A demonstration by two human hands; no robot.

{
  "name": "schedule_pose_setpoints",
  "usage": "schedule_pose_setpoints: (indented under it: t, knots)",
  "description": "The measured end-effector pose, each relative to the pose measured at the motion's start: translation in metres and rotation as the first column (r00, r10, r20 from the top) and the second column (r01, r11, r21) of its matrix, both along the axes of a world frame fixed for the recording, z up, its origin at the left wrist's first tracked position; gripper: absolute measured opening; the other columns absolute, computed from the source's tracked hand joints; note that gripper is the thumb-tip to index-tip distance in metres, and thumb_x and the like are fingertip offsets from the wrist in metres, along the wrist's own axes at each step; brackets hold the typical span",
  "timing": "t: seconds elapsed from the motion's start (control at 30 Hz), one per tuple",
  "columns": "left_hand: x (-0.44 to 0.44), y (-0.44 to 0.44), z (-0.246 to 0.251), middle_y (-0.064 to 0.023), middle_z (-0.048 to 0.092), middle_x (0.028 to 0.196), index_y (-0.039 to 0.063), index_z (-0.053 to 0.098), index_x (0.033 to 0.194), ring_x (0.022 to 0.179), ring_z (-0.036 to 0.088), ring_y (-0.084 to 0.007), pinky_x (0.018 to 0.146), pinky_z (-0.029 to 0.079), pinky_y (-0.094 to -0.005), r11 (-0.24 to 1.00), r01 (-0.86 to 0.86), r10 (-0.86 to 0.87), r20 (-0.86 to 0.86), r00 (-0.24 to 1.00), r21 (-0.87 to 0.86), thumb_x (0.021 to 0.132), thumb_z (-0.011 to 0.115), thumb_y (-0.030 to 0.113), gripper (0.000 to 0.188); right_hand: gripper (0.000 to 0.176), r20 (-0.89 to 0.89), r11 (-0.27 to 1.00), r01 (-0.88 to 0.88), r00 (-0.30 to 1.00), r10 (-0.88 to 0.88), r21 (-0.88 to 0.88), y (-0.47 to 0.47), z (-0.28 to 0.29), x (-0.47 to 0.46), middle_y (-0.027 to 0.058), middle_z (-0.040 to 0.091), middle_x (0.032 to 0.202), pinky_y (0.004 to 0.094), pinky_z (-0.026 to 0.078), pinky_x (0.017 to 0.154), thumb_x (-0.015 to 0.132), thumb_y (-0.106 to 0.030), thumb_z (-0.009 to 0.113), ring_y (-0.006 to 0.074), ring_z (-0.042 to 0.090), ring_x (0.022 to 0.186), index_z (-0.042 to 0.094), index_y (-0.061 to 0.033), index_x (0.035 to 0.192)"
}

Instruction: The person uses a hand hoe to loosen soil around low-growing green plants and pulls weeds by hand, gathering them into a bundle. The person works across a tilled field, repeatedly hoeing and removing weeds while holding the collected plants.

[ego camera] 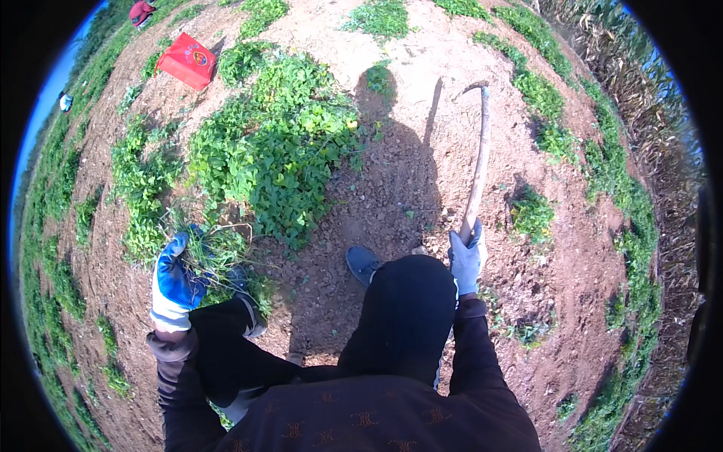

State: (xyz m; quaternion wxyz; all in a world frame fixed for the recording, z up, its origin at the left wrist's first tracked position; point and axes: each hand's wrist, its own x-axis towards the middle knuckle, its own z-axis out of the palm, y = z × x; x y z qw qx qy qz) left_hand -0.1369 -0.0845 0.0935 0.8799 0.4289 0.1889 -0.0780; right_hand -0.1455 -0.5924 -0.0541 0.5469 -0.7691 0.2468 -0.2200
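Observation:
My left hand [178, 279], in a white knit glove with a blue coated palm, is closed around a bunch of pulled grass [213, 252]. Loose blades and pale stems stick out of it to the right. In a matching glove, my right hand [467, 261] grips the lower end of a long wooden handle [480, 152]. That handle points away from me and ends in a thin curved metal blade [471, 86], like a sickle's or a hoe's. A dense patch of leafy green vines [277, 147] grows on the soil ahead, between the two hands and farther out.
A red bag [189, 61] stands on the soil at the upper left. Beyond it a person in red [141, 12] is bent low. More vine rows run down both sides. Dry corn stalks [649, 107] line the right edge. My shoe [362, 264] rests on brown soil.

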Motion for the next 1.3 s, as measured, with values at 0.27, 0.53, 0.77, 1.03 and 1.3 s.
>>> schedule_pose_setpoints:
  t: [0.27, 0.53, 0.77, 1.03, 1.3]
  knots:
    - [0.002, -0.005, 0.003, -0.0048, 0.068, 0.104, 0.008, 0.063, 0.116, 0.091, 0.065, -0.0199, 0.079, 0.054, -0.0368, 0.999, -0.015, 0.016, -0.021, 1.000, 0.036, 0.092, 0.059, 0.022, 0.028, 0.065, 0.145, 0.844, 0.101, 0.989, -0.029, -0.527, -0.034, 0.019, 0.094, 0.0139, 0.066, 0.084, 0.0328, 0.051, 0.062, 0.087, -0.020, 0.065, 0.0209, 0.063, 0.067, 0.036, -0.0068, 0.144]
    - [0.000, -0.006, 0.006, -0.0059, 0.068, 0.105, 0.005, 0.063, 0.115, 0.092, 0.065, -0.0211, 0.082, 0.054, -0.0378, 1.000, -0.015, 0.016, 0.012, 1.000, -0.022, 0.091, 0.060, 0.021, 0.029, 0.067, -0.404, 0.791, -0.112, 0.897, -0.181, -0.602, -0.053, -0.097, 0.107, 0.0218, 0.067, 0.090, 0.0434, 0.053, 0.068, 0.086, -0.029, 0.060, 0.0357, 0.067, 0.077, 0.034, -0.0098, 0.145]
    - [0.000, -0.007, 0.008, -0.0062, 0.068, 0.105, 0.005, 0.062, 0.117, 0.093, 0.065, -0.0205, 0.081, 0.055, -0.0378, 0.999, -0.021, 0.022, 0.013, 1.000, -0.037, 0.091, 0.058, 0.020, 0.030, 0.016, -0.292, 0.967, 0.043, 0.956, 0.033, 0.249, -0.033, -0.102, 0.078, -0.0024, 0.046, 0.058, 0.0256, 0.036, 0.033, 0.092, -0.020, 0.061, 0.0094, 0.045, 0.040, 0.048, -0.0132, 0.100]
    - [-0.001, -0.004, 0.011, -0.0046, 0.069, 0.101, 0.008, 0.064, 0.114, 0.088, 0.065, -0.0201, 0.076, 0.055, -0.0361, 0.997, -0.075, 0.076, -0.044, 0.996, 0.020, 0.092, 0.057, 0.019, 0.025, 0.020, -0.148, 0.925, 0.001, 0.987, 0.060, 0.379, -0.025, -0.065, 0.076, -0.0044, 0.044, 0.057, 0.0243, 0.033, 0.033, 0.090, -0.027, 0.064, 0.0077, 0.040, 0.038, 0.048, -0.0151, 0.092]
    - [-0.007, 0.008, 0.004, -0.0047, 0.068, 0.104, 0.010, 0.064, 0.112, 0.091, 0.064, -0.0219, 0.081, 0.053, -0.0373, 0.999, -0.007, 0.009, 0.038, 0.999, -0.046, 0.092, 0.056, 0.018, 0.023, 0.024, -0.190, 0.971, 0.011, 0.981, 0.036, 0.240, -0.005, -0.086, 0.023, -0.0010, 0.052, 0.063, 0.0275, 0.039, 0.041, 0.090, -0.025, 0.061, 0.0090, 0.050, 0.049, 0.049, -0.0069, 0.102]
